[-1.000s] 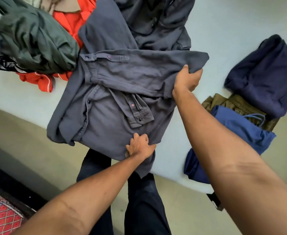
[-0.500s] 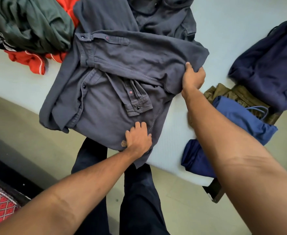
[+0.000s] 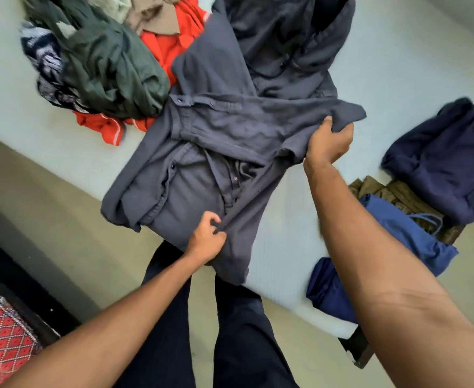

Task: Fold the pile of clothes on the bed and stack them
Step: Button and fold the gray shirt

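Grey shirt [image 3: 202, 141] lies at the near edge of the bed [image 3: 398, 51], one sleeve folded across its chest. Right hand [image 3: 328, 142] grips the shirt's right-side fold, now lifted higher. Left hand [image 3: 206, 242], flat on the hem half a second ago, has curled and seems to pinch cloth there, though blur leaves doubt. This reads as the next fold starting. Unfolded pile [image 3: 112, 68] lies left of the shirt, folded garments [image 3: 415, 233] right of it.

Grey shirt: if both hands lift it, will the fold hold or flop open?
Probably floppy: the grey shirt wrinkles where the right hand grips its folded edge. Its hem hangs off the bed, so unsupported parts would likely sag. Seemingly light: the fingers of the left hand alone bunch it.
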Motion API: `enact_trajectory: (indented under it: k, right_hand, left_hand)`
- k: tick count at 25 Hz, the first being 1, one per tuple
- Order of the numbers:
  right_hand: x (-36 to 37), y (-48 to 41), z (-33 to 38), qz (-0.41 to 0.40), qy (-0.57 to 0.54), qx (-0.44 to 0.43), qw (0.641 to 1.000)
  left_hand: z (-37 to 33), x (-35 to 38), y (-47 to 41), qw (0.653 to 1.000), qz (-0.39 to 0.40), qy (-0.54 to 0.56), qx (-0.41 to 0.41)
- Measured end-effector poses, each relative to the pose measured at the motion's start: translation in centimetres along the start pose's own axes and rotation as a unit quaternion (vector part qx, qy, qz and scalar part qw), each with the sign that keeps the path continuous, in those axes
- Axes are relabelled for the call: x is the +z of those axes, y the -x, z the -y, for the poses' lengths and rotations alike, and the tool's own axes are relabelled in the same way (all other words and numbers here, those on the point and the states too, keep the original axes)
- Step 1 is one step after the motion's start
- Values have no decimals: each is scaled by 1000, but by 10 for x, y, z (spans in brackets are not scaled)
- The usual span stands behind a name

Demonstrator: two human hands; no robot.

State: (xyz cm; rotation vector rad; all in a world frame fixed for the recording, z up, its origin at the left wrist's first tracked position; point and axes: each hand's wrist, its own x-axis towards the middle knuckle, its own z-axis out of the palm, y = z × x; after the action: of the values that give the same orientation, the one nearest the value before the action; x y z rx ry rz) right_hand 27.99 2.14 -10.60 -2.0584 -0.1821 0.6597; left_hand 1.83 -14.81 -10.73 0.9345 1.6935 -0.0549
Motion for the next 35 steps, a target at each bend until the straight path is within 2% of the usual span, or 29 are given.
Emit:
enact_trajectory:
  k: [2, 4, 6, 8, 9, 12, 15, 17, 19, 21, 22, 23, 26, 28, 30, 31, 33, 34, 35]
  right_hand:
    - [19, 15, 21, -5, 0, -7, 1000]
    - [45, 30, 40, -8, 7, -17, 1000]
    - [76, 41, 59, 0, 16, -56, 998]
    - [109, 48, 74, 45, 46, -104, 993]
    - [125, 50, 82, 69, 57, -117, 989]
    - [179, 65, 102, 120, 72, -153, 978]
    - [237, 62, 102, 173, 128, -160, 963]
    - [268, 52, 86, 255, 181, -151, 938]
    - [294, 48, 59, 362, 237, -129, 892]
    - [294, 58, 44, 414, 267, -166, 854]
    - [288, 66, 43, 403, 253, -199, 857]
    - [275, 77, 44, 367, 207, -227, 878]
    - [214, 124, 18, 164, 85, -263, 947]
    - [162, 172, -23, 72, 90, -199, 973]
    - [120, 228, -70, 100, 139, -85, 981]
    - [101, 258, -95, 137, 178, -19, 974]
    - [79, 308, -133, 235, 216, 84, 944]
    - [74, 328, -147, 268, 217, 109, 932]
    - [74, 341, -156, 277, 210, 123, 930]
  left_hand:
    - [-10, -30, -5, 993, 85, -76, -11]
    - [-22, -66, -13, 988, 111, -103, -27]
    - [-29, -106, -26, 994, 73, -64, -50]
    - [-21, -142, -42, 997, 5, 51, -61]
    - [-14, -156, -49, 995, -29, 76, -50]
    - [14, -199, -63, 992, -117, -15, 51]
    - [34, -232, -87, 970, -172, -119, 125]
    - [44, -238, -108, 960, -165, -201, 102]
    - [54, -239, -128, 949, -148, -272, 68]
    - [58, -241, -135, 949, -118, -288, 58]
    - [59, -244, -136, 954, -105, -275, 55]
    - [60, -247, -135, 960, -102, -254, 60]
    - [50, -252, -119, 962, -109, -225, 108]
    - [43, -248, -107, 941, -51, -312, 122]
    - [42, -245, -107, 921, -16, -371, 113]
    - [44, -244, -112, 931, -24, -349, 107]
    - [40, -255, -126, 984, -25, -174, 31]
    - [38, -265, -134, 996, -6, -84, -21]
    - [37, -276, -140, 998, 14, -40, -43]
